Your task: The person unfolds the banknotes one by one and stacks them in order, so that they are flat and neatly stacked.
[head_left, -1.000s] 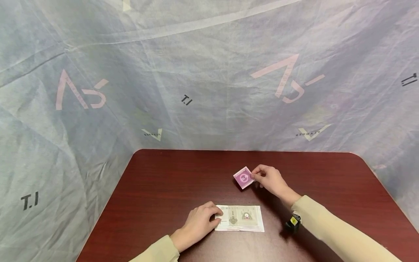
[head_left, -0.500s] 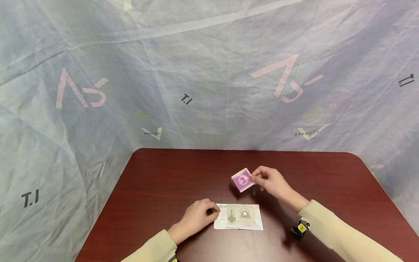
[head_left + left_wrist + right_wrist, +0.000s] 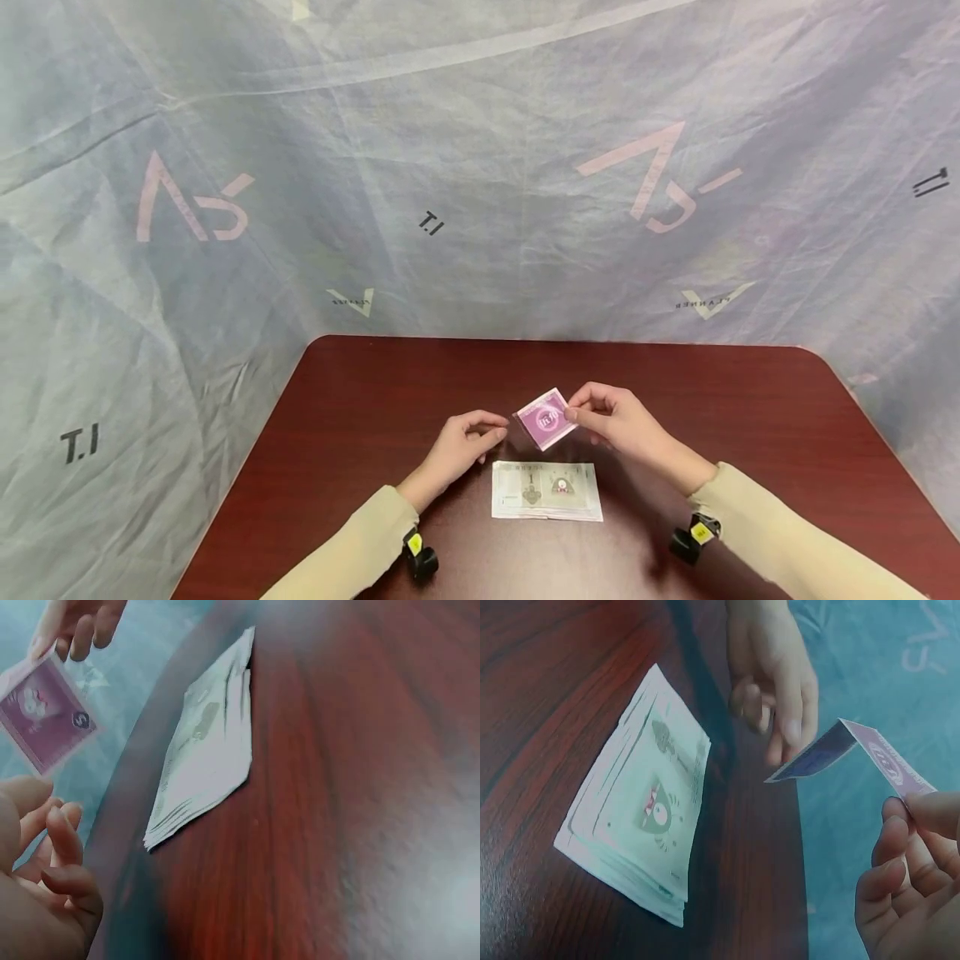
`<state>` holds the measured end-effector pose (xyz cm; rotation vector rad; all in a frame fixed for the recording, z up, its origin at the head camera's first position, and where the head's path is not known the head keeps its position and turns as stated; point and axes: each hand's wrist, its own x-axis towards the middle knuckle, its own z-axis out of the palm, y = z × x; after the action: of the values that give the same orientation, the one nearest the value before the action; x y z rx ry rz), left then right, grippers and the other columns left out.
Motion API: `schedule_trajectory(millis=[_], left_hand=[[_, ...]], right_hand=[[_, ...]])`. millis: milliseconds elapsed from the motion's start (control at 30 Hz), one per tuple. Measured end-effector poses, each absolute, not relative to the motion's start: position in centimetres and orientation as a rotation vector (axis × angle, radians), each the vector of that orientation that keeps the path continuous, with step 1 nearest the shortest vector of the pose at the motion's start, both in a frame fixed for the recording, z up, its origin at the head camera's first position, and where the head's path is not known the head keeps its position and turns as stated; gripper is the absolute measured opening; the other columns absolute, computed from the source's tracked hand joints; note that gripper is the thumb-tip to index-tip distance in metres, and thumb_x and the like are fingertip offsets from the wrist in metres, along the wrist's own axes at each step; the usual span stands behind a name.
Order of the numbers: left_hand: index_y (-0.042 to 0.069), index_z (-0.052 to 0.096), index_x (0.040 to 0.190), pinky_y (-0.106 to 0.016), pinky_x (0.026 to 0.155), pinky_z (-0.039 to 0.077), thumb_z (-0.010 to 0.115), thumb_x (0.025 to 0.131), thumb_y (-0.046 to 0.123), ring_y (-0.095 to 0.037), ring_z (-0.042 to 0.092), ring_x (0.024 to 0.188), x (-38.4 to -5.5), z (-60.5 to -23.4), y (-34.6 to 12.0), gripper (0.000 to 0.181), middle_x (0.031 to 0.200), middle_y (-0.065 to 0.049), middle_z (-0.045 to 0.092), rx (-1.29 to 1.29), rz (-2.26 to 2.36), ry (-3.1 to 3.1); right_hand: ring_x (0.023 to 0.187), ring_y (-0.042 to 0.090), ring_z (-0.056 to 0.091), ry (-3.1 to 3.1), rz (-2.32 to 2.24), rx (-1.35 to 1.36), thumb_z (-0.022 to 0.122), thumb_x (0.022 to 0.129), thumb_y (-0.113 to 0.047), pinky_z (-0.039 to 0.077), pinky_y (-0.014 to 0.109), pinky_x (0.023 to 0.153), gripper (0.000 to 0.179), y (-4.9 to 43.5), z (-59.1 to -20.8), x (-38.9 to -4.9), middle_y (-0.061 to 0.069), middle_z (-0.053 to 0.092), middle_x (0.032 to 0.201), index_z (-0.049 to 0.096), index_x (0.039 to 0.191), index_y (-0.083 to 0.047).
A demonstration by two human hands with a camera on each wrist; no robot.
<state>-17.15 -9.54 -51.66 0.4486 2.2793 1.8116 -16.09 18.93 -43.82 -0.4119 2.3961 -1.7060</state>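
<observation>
Between the thumb and fingers of my right hand is the edge of a small purple play banknote, lifted above the table. The right wrist view shows this purple note bent along a crease, with one half sloping down. My left hand is just left of the note, fingers loosely bent and holding nothing. In the left wrist view, the left hand's fingertips lie close to the note's lower corner; whether they touch it I cannot tell. A stack of pale play banknotes lies flat on the table, nearer than both hands.
The dark red wooden table has rounded far corners. Grey cloth sheeting with printed letters hangs behind it and along both sides. Each wrist wears a small black camera, such as the left wrist camera.
My left hand has left the edge of the pale stack and moved forward beside the purple note. The right hand has brought the purple note slightly left and nearer.
</observation>
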Motion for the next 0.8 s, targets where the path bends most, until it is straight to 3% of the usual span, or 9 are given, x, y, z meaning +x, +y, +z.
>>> schedule_trajectory(millis=[133,267,533,800], left_hand=[[-0.005,0.071,0.118,-0.022,0.052,0.041,0.070,0.099,0.010,-0.009,0.048,0.056,-17.5,-51.9,-8.4,0.024,0.107,-0.028,0.073,0.369,1.918,2.144],[-0.006,0.069,0.119,-0.020,0.052,0.036,0.067,0.100,0.008,-0.006,0.045,0.055,-17.5,-51.9,-7.4,0.024,0.110,-0.028,0.073,0.275,1.980,2.015],[-0.003,0.068,0.117,-0.021,0.051,0.034,0.068,0.100,0.012,-0.006,0.048,0.056,-16.8,-51.5,-6.9,0.023,0.085,-0.001,0.071,0.119,2.070,1.826],[0.009,0.062,0.097,-0.019,0.050,0.034,0.070,0.099,0.012,-0.006,0.047,0.055,-16.3,-51.0,-7.1,0.009,0.075,0.004,0.065,0.091,2.103,1.803]], right_hand=[[0.050,0.013,0.047,2.390,-1.710,-0.422,0.073,0.096,-0.010,0.040,0.023,0.045,0.008,18.8,-43.5,-15.9,-0.002,0.062,0.070,0.069,0.097,-0.004],[0.050,0.012,0.047,2.395,-1.722,-0.411,0.073,0.096,-0.011,0.039,0.023,0.045,0.008,18.8,-43.4,-15.9,0.001,0.061,0.070,0.068,0.098,-0.004],[0.050,0.014,0.048,2.427,-1.733,-0.362,0.072,0.097,-0.012,0.040,0.027,0.044,0.011,19.6,-43.5,-15.8,0.003,0.058,0.067,0.068,0.100,-0.002],[0.052,0.014,0.050,2.448,-1.763,-0.325,0.071,0.098,-0.013,0.040,0.026,0.044,0.013,20.3,-43.9,-15.6,0.010,0.057,0.068,0.067,0.100,0.000]])
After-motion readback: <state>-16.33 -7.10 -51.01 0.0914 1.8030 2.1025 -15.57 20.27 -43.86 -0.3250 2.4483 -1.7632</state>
